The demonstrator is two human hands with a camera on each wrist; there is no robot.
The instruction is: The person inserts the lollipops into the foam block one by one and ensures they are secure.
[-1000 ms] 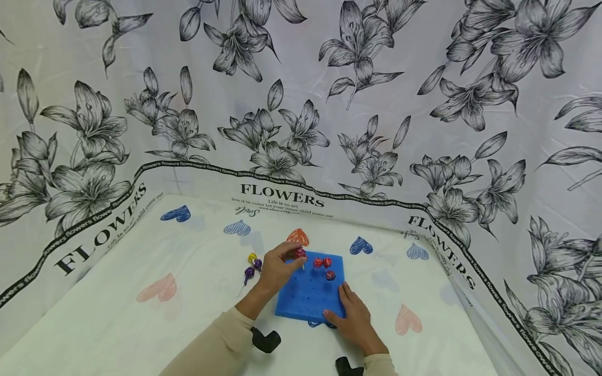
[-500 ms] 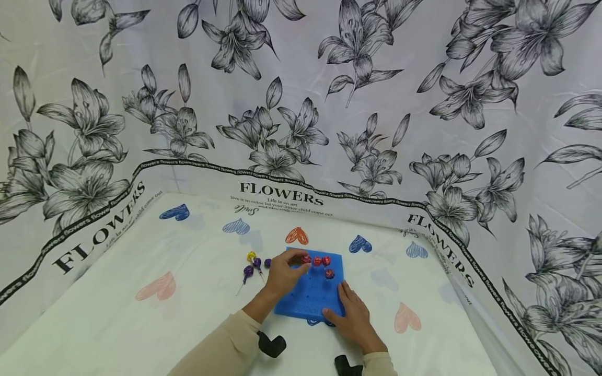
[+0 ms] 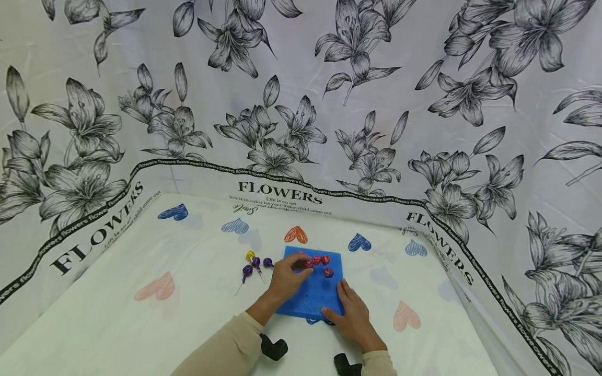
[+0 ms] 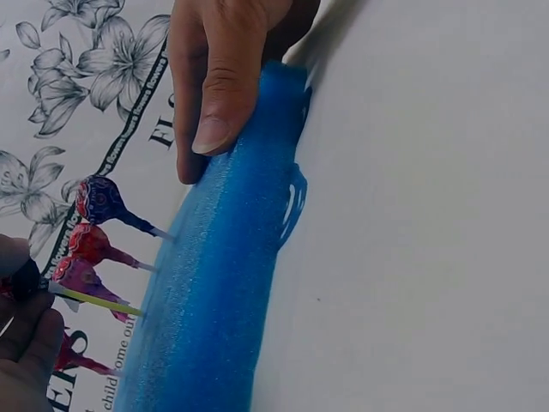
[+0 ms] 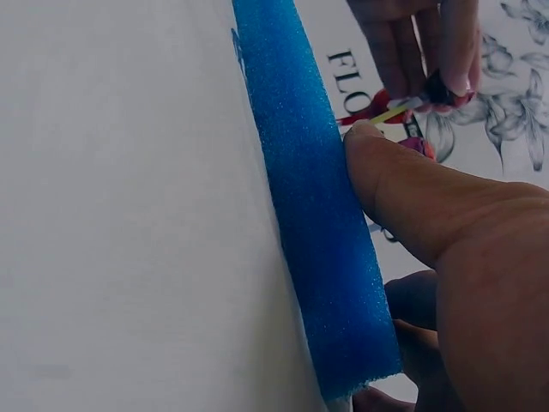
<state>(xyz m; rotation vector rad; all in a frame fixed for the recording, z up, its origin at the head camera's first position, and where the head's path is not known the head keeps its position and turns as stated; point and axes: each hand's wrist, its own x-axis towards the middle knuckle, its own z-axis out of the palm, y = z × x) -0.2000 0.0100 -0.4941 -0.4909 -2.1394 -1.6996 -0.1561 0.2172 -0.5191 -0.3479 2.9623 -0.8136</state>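
Note:
My left hand (image 3: 288,279) pinches a dark-wrapped lollipop (image 5: 437,88) by its head, over the left side of a blue foam block (image 3: 308,301). In the left wrist view, the held lollipop's yellow-green stick (image 4: 94,299) points at the foam's face. Several red lollipops (image 3: 328,272) stand in the foam by their sticks, on its far half; one is partly hidden behind my left fingers. My right hand (image 3: 354,314) rests against the block's near right corner, thumb (image 5: 377,163) along its front edge.
Left of the block, on the white heart-print cloth (image 3: 207,308), lie a yellow lollipop (image 3: 251,255) and several purple ones (image 3: 247,270). Black straps or mounts (image 3: 274,348) sit at both wrists. A floral curtain (image 3: 282,130) stands behind.
My left hand has moved a little right and nearer over the foam, uncovering a loose purple lollipop on the cloth. The right hand stays at the block's corner.

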